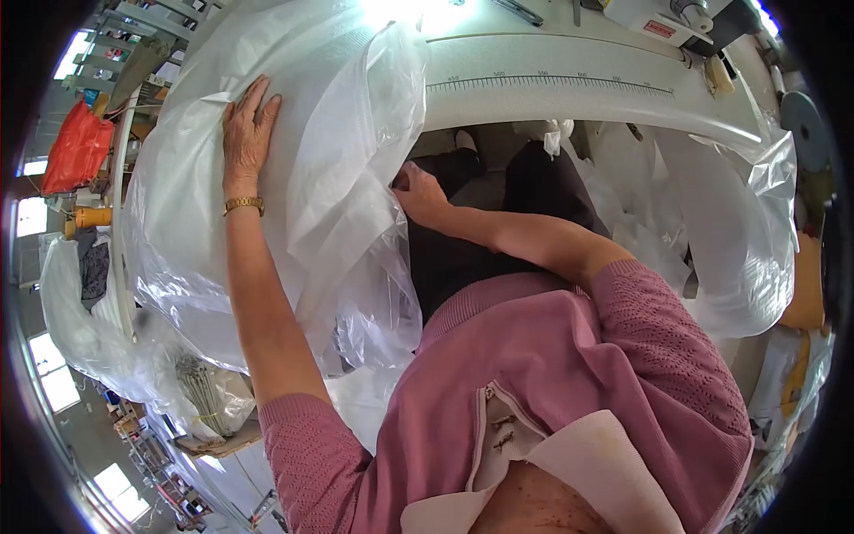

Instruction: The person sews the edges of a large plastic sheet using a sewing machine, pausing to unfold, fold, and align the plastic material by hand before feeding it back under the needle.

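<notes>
A big heap of clear plastic sheeting (320, 178) lies over the left of a white work table (551, 98). My left hand (246, 125) rests flat on top of the sheeting, fingers spread, a gold watch on the wrist. My right hand (416, 191) is down at the sheeting's lower right edge by the table's front, its fingers closed into the plastic. My pink knitted sleeves and dark trousers fill the lower middle of the view.
A ruler scale (551, 82) runs along the table's front edge. More clear plastic (747, 231) hangs at the right. A red bag (76, 147) sits far left, and a bagged bundle (200, 392) lies at the lower left. Machine parts stand at the table's back right.
</notes>
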A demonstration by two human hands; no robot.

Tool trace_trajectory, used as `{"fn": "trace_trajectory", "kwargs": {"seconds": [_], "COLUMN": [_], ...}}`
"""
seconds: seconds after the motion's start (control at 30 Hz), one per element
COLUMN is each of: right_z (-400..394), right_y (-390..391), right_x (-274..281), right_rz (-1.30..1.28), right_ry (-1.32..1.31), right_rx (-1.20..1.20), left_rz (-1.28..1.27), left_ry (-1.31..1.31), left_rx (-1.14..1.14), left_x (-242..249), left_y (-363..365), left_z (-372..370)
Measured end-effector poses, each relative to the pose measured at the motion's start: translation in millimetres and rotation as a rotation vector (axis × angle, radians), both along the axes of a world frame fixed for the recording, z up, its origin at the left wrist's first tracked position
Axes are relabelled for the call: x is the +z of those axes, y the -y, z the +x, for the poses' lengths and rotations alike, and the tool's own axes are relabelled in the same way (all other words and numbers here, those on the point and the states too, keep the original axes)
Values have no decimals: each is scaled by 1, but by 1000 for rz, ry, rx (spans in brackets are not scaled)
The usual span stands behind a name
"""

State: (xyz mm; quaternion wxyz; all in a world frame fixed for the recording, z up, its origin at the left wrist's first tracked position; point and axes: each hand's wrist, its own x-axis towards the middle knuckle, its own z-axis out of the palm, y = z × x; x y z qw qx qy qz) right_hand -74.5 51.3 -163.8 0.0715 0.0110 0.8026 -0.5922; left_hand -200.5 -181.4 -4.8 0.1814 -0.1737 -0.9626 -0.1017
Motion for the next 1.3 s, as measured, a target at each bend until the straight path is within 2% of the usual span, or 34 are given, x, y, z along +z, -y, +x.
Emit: {"fn": "trace_trajectory", "kwargs": {"seconds": [0.03,0.07,0.1,0.13,0.2,0.23,0.3,0.37,0.43,0.47,0.53,0.57,0.63,0.7,0.73,0.8,0.83,0.9,0.93,1.0,1.07,1.2,1.23,1.27,1.3], "right_z": [-2,-9,-13,-12,0,5,12,35,65,78,82,81,75,79,81,81,78,74,73,67,54,32,33,39,46], "right_y": [3,7,8,5,-13,-25,-52,-82,-147,-165,-201,-215,-234,-261,-261,-263,-257,-235,-225,-206,-180,-107,-90,-73,-61], "right_x": [-17,-41,-40,-40,-32,-20,18,87,193,203,190,162,129,49,51,63,79,117,137,171,149,105,98,93,87], "right_rz": [-1,-86,-172,-173,-128,-130,-227,-652,-579,-658,-964,-693,314,261,261,900,895,702,695,224,-187,111,104,207,310], "right_ry": [3,-79,-166,-173,-191,-195,234,73,116,16,93,268,51,260,254,-295,-310,-289,-290,-136,-134,-319,-322,-382,-442], "right_rx": [-1,103,205,202,415,408,387,382,839,829,854,750,724,280,290,261,266,120,132,165,320,377,377,474,571], "left_rz": [6,11,8,10,9,11,12,56,37,16,11,8,-23,-47,-49,-53,-58,29,83,113,49,-12,-21,-32,-42], "left_ry": [11,18,14,7,-1,-6,-22,-18,-25,-34,-52,-74,-65,-107,-111,-41,-50,-149,-150,-35,-28,-109,-126,-138,-134], "left_rx": [2,4,2,6,1,1,-5,0,12,29,10,-9,25,24,34,115,127,79,-2,14,72,258,354,449,451], "left_x": [0,1,2,1,0,0,2,1,2,4,-2,-3,-6,-5,-3,5,10,14,32,42,45,-5,-19,-31,-40], "left_y": [0,1,2,2,1,1,2,0,-4,-5,-1,1,-1,-6,-12,-26,-30,-41,-65,-101,-131,-120,-112,-103,-93], "left_z": [1,0,0,0,0,1,0,2,6,8,9,7,14,22,33,52,58,80,102,149,191,236,244,252,257]}}
